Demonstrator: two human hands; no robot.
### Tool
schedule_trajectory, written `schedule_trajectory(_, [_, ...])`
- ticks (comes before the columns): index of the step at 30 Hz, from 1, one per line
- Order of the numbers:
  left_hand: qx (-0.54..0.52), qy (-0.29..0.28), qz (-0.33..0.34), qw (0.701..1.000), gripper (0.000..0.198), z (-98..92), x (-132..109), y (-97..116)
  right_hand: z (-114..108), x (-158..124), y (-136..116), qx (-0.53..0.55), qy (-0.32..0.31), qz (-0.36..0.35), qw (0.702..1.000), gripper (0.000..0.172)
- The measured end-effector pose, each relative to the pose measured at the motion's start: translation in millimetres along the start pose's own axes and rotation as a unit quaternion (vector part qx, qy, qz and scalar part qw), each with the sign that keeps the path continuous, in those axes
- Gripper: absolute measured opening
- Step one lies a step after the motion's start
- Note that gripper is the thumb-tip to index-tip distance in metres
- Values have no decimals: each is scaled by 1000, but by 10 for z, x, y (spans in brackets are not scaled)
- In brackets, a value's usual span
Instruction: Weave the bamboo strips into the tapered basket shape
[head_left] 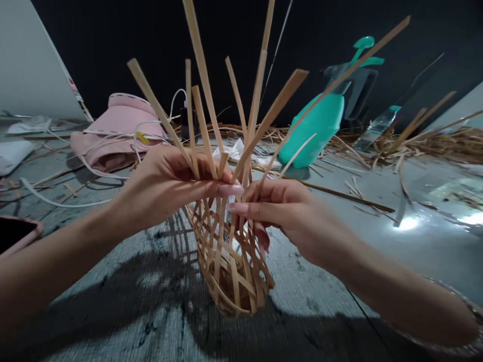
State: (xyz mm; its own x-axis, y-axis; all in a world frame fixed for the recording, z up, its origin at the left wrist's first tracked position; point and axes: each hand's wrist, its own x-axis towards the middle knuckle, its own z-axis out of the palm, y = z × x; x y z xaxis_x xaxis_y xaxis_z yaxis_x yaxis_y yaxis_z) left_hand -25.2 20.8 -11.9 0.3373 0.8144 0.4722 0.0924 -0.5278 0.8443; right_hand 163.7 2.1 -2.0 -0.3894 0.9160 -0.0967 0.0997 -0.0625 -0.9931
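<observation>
my left hand point(169, 188) pinching tall bamboo strips point(204, 85) at the top of a woven basket point(230, 266), my right hand point(287, 216) pinching more strips just beside it, a green spray bottle point(317, 130) and a pink cloth thing point(116, 133) behind, dry straw point(445, 148) lying on the gray floor point(332, 261)

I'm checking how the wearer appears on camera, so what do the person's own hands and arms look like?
Both forearms are bare, with no sleeves or gloves. The left hand and right hand have long, pale pink polished nails. A thin, glittery, beaded-looking edge runs beside the right forearm; I cannot tell whether it is worn.
</observation>
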Motion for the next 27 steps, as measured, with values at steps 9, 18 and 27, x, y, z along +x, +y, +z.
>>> schedule_trajectory(9, [38, 21, 4, 999, 5, 45, 6, 22, -79, 68, 0, 12, -58, 11, 998, 18])
schedule_trajectory(18, [-39, 27, -54, 997, 9, 64, 9, -30, -15, 25, 3, -102, -11, -32, 994, 24])
schedule_trajectory(27, [-41, 21, -46, 998, 5, 65, -21, -46, 75, 87, 116, -2, 53, -106, 993, 20])
